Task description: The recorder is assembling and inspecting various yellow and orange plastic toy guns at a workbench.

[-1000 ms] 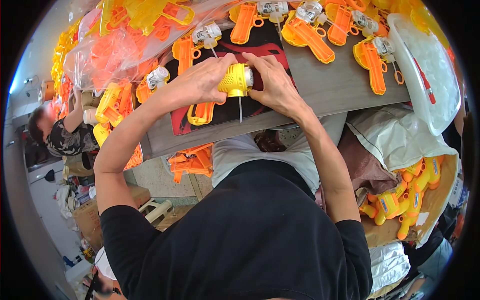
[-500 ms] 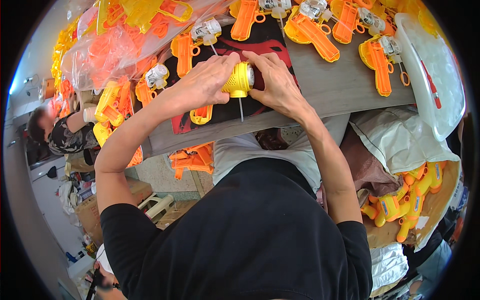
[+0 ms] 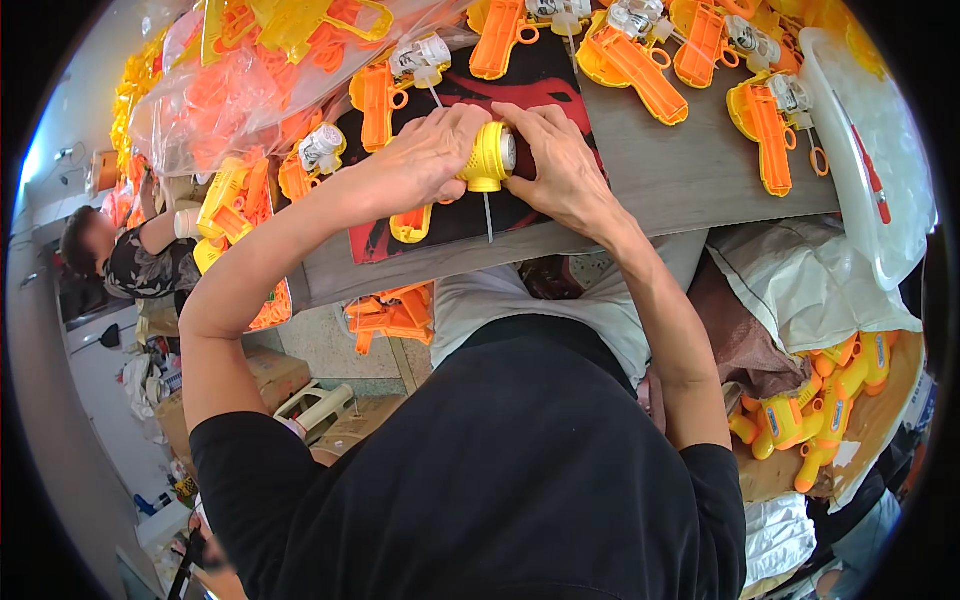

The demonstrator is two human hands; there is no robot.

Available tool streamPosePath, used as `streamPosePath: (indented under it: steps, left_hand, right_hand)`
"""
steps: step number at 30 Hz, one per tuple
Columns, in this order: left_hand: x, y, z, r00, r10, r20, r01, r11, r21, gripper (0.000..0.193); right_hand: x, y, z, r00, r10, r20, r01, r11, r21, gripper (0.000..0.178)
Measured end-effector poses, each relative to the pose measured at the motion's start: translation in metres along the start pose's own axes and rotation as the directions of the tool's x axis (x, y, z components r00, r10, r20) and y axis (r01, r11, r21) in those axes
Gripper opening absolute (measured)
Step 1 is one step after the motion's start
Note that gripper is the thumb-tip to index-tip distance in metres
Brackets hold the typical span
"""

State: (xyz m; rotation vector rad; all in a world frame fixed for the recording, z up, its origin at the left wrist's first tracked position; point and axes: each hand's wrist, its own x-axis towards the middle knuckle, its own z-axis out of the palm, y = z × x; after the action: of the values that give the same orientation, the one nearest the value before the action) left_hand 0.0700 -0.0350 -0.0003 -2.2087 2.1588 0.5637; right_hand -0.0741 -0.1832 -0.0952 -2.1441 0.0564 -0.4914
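Observation:
Over the dark mat with red shapes [image 3: 375, 240], a yellow toy gun [image 3: 486, 165] with a rounded, dimpled body lies between my hands. My left hand [image 3: 432, 158] wraps its rear part and hides much of it. The lower end of its grip [image 3: 411, 226], orange inside a yellow rim, shows below that hand. My right hand [image 3: 562, 170] curves round the front end, thumb below and fingers above, by a clear round part [image 3: 509, 152]. A thin pale tube [image 3: 489, 218] sticks out of the gun toward me.
Several open orange-and-yellow gun halves [image 3: 765, 130] with clear motor units lie along the back of the grey table [image 3: 700, 180]. A white tub [image 3: 905, 240] holds a red screwdriver [image 3: 875, 185]. Plastic bags of parts [image 3: 230, 100] stand at left. Finished-looking toy guns [image 3: 800, 420] fill a sack. Another person [image 3: 140, 260] sits at left.
The whole scene has shifted slightly rightward in view. Both hands stay on the toy gun, with little visible change in their hold.

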Motion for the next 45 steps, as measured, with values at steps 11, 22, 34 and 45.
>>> streamPosePath:
  steps: [11, 22, 34, 45]
  left_hand:
    - [0.016, -0.013, 0.001, 0.998, -0.026, 0.057, 0.026, 1.000, 0.000, 0.074]
    - [0.001, -0.008, 0.007, 0.996, 0.084, -0.016, -0.084, 0.996, 0.028, 0.065]
    - [0.005, -0.007, -0.004, 0.997, -0.028, 0.068, 0.038, 0.988, -0.150, 0.062]
    - [0.010, -0.006, -0.003, 0.997, -0.008, 0.078, 0.009, 1.000, -0.011, 0.071]
  right_hand:
    - [0.003, 0.004, -0.004, 1.000, -0.006, -0.013, 0.006, 1.000, 0.010, 0.078]
    - [0.001, -0.004, -0.003, 0.999, 0.019, 0.027, -0.019, 1.000, 0.013, 0.076]
    - [0.000, -0.004, -0.004, 1.000, -0.014, 0.028, 0.015, 1.000, -0.016, 0.074]
    - [0.001, -0.001, 0.000, 1.000, -0.009, -0.002, 0.009, 1.000, -0.020, 0.073]
